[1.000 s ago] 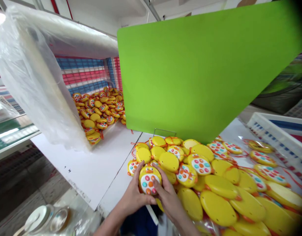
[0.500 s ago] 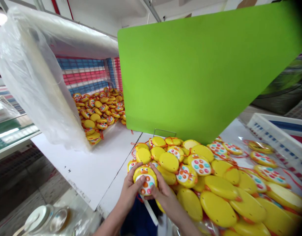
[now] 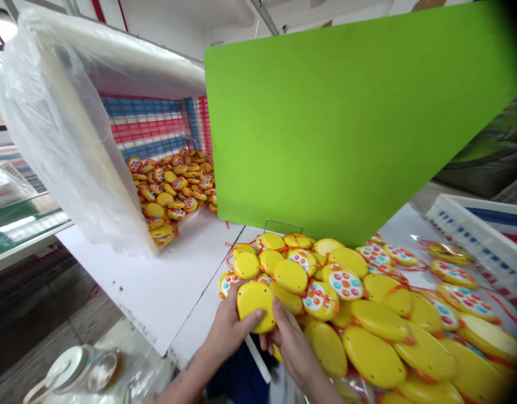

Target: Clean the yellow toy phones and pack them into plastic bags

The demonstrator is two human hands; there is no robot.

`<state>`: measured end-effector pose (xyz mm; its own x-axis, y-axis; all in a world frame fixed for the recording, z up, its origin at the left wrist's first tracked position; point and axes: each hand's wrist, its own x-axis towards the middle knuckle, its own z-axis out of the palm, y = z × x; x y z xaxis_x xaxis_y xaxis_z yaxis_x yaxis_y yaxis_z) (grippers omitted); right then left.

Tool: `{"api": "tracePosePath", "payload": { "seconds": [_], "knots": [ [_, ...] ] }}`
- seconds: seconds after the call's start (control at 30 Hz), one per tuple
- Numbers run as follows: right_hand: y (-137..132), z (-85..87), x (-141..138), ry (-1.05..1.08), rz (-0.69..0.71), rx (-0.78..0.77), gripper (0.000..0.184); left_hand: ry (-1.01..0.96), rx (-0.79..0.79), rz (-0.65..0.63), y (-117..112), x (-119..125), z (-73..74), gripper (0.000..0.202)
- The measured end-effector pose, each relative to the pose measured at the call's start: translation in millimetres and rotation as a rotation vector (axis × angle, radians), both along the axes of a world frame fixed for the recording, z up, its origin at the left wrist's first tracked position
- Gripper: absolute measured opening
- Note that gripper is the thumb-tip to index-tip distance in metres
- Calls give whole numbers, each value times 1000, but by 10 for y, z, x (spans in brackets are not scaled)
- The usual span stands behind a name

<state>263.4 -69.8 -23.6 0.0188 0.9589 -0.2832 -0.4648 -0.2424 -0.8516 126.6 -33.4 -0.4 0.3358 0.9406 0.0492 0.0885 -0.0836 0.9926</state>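
My left hand (image 3: 225, 326) grips a yellow duck toy (image 3: 255, 303), its thumb lying across the plain back that faces me. Small dark holes show near the toy's edge. My right hand (image 3: 292, 343) has its fingertips against the toy's right edge, with the other fingers curled below. Just under the toy a white stick (image 3: 257, 359) slants down over dark blue cloth; what holds it cannot be seen. Close by on the right lies a heap of similar duck toys (image 3: 374, 356), some back up, others showing white bellies with coloured dots and orange cords.
A large green board (image 3: 317, 123) stands upright behind the heap. At left, a plastic-wrapped crate (image 3: 79, 151) lies on its side with many duck toys inside. A white basket (image 3: 472, 224) is at right. Lower left are a lidded jar (image 3: 67, 365) and a small bowl (image 3: 104, 370).
The duck toy in my hands has been turned over, from its dotted belly to its plain yellow back. My right hand has shifted slightly to the right, its thumb off the toy's front.
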Motion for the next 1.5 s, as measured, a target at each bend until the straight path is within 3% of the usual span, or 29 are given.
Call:
{"api": "tracePosePath", "payload": {
  "seconds": [0.07,0.2,0.33,0.43,0.6,0.77,0.9,1.03,1.13,1.23,1.4,1.5],
  "knots": [
    [-9,-2,-40,35,30,7,44,64,45,60,27,-18,23,43],
    [-22,56,-105,74,30,-6,44,49,12,118,104,-60,29,51],
    [15,115,-104,113,10,-38,44,76,85,150,174,-89,-36,50],
    [100,155,46,136,-50,-76,41,286,185,155,303,-185,-144,42],
    [341,214,693,231,-357,-105,27,736,426,331,859,-710,-294,41],
    [473,323,1267,189,-637,22,31,1034,489,533,1554,-1419,-166,52],
    [455,434,1365,235,-773,65,23,1204,488,593,1992,-1741,31,43],
    [433,406,1288,273,-698,-5,16,1292,422,628,2276,-1801,172,34],
    [406,327,1156,258,-566,-10,34,1290,376,599,2315,-1719,182,32],
    [362,265,958,229,-422,24,43,1227,368,513,2159,-1548,88,30],
    [264,257,598,171,-201,40,36,986,362,370,1733,-1178,-127,41],
    [201,249,456,118,-92,38,32,792,310,342,1567,-1019,-157,49]
  ]
}}
